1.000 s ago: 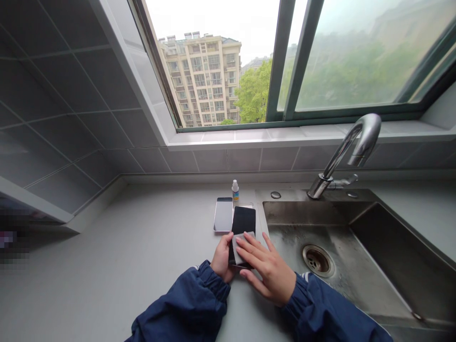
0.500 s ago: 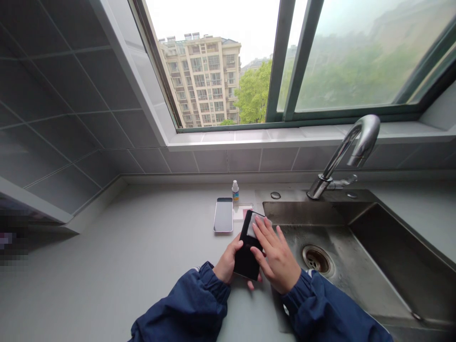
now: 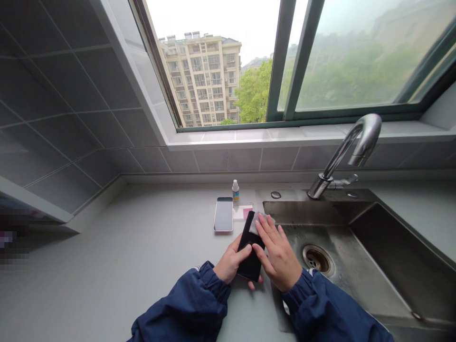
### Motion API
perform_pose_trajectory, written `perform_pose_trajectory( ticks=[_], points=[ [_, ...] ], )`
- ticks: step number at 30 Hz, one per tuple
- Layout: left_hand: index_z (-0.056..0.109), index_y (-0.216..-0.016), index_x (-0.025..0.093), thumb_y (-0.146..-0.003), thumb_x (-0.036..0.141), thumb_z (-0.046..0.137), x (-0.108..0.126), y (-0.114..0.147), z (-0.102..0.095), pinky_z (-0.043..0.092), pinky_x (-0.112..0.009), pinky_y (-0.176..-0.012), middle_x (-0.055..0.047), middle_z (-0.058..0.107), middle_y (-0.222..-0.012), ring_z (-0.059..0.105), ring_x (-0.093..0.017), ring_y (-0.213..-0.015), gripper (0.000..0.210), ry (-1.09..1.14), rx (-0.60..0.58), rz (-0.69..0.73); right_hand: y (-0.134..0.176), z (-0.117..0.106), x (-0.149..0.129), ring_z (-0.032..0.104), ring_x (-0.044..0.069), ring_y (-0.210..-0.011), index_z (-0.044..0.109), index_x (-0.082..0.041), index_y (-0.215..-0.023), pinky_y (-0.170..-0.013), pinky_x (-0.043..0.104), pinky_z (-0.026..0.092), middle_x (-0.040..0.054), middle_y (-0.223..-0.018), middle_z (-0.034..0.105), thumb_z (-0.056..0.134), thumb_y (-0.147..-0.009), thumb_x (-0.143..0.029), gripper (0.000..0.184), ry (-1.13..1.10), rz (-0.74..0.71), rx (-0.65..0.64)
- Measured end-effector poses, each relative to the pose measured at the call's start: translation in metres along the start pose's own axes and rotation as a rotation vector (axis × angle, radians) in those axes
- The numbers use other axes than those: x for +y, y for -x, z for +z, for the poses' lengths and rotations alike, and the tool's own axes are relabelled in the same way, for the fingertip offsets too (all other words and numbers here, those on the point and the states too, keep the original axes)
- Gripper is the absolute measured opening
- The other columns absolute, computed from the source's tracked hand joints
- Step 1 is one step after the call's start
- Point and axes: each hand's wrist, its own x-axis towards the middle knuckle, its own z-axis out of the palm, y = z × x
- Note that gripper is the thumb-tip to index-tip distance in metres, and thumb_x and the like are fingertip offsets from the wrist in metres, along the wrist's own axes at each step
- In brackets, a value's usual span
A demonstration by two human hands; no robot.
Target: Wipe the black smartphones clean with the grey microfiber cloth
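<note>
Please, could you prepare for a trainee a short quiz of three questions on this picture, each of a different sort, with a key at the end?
1. What does the left hand hold?
A) the tap
B) the black flat object
C) the drain

2. True or false: the fingers of the right hand are spread over the grey cloth.

3. Fill in the missing word: the small white-capped bottle stands upright on the ____.

Key:
1. B
2. True
3. counter
</note>
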Motion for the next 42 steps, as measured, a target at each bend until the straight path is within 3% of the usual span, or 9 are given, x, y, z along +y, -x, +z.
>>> perform_pose_trajectory(
  ticks=[4,6,10,15,19,24,28,35,42],
  points=[
    [0.049,-0.134,0.006,-0.090,0.069,0.028,-0.001,-0.002,-0.002,0.053,-0.033,-0.044,-0.022,0.071,-0.089,0.071,-0.030,-0.064,0.080,0.109,0.022,-0.134,0.000,0.002,0.002,0.016,0.029,-0.149,0.018,-0.021,-0.155,-0.111,0.060,0.032,0.0096,-0.159,0.024,0.038,-0.100,-0.028,0.059,-0.002,-0.004,-0.005],
    [0.047,-0.138,0.009,-0.088,0.074,0.022,0.001,-0.003,-0.004,0.052,-0.033,-0.043,-0.021,0.071,-0.091,0.071,-0.031,-0.064,0.086,0.164,-0.019,-0.143,0.000,0.002,0.002,0.016,0.030,-0.149,0.026,-0.017,-0.152,-0.112,0.060,0.032,0.0106,-0.158,0.027,0.038,-0.100,-0.027,0.055,-0.011,-0.030,-0.006],
    [0.031,-0.150,0.022,-0.088,0.073,0.027,0.005,-0.004,-0.006,0.052,-0.035,-0.046,-0.017,0.071,-0.101,0.071,-0.029,-0.063,0.080,0.295,0.012,-0.026,0.002,-0.003,-0.005,0.021,0.030,-0.148,0.043,-0.014,-0.144,-0.114,0.062,0.026,0.0107,-0.152,0.039,0.041,-0.099,-0.025,0.046,-0.052,-0.196,-0.068],
    [0.043,-0.144,0.009,-0.086,0.073,0.035,0.009,-0.004,-0.001,0.053,-0.043,-0.084,-0.021,0.069,-0.110,0.070,-0.031,-0.091,0.086,0.485,0.210,0.026,0.004,-0.015,-0.021,0.037,0.026,-0.141,0.058,-0.020,-0.130,-0.121,0.057,0.011,0.0073,-0.139,0.057,0.051,-0.093,-0.028,0.039,-0.190,-0.405,-0.152],
    [0.049,-0.139,0.008,-0.083,0.077,0.035,0.011,-0.003,0.002,0.050,-0.043,-0.090,-0.020,0.071,-0.105,0.068,-0.032,-0.097,0.091,0.489,0.243,0.004,0.005,-0.017,-0.027,0.043,0.023,-0.138,0.062,-0.022,-0.122,-0.123,0.051,0.007,0.0026,-0.133,0.062,0.056,-0.087,-0.030,0.037,-0.275,-0.464,-0.163],
    [0.047,-0.141,0.009,-0.083,0.078,0.034,0.010,-0.003,0.000,0.051,-0.043,-0.089,-0.020,0.070,-0.109,0.068,-0.032,-0.098,0.091,0.460,0.222,-0.002,0.005,-0.016,-0.025,0.037,0.024,-0.142,0.056,-0.020,-0.131,-0.122,0.053,0.001,0.0029,-0.142,0.054,0.054,-0.090,-0.034,0.043,-0.224,-0.445,-0.235],
    [0.042,-0.144,0.011,-0.086,0.076,0.031,0.006,-0.004,-0.001,0.051,-0.042,-0.090,-0.020,0.066,-0.119,0.067,-0.031,-0.101,0.088,0.409,0.197,0.025,0.003,-0.012,-0.017,0.027,0.028,-0.146,0.041,-0.018,-0.146,-0.120,0.059,0.012,0.0080,-0.152,0.040,0.049,-0.096,-0.034,0.053,-0.119,-0.353,-0.226],
    [0.019,-0.153,0.030,-0.086,0.076,0.020,0.002,0.001,0.000,0.052,-0.031,-0.045,-0.019,0.068,-0.110,0.071,-0.028,-0.064,0.081,0.122,-0.141,-0.035,0.000,-0.004,-0.003,0.014,0.032,-0.149,0.015,-0.016,-0.155,-0.114,0.064,0.022,0.0122,-0.159,0.021,0.043,-0.098,-0.036,0.067,0.022,-0.112,-0.051],
    [0.025,-0.151,0.026,-0.087,0.074,0.021,-0.008,0.000,-0.004,0.052,-0.032,-0.042,-0.019,0.072,-0.099,0.071,-0.028,-0.060,0.081,-0.029,-0.054,-0.005,0.000,-0.001,-0.003,0.008,0.034,-0.149,0.007,-0.014,-0.156,-0.114,0.064,0.020,0.0130,-0.161,0.014,0.039,-0.099,-0.040,0.070,0.027,-0.076,-0.024]
  ],
)
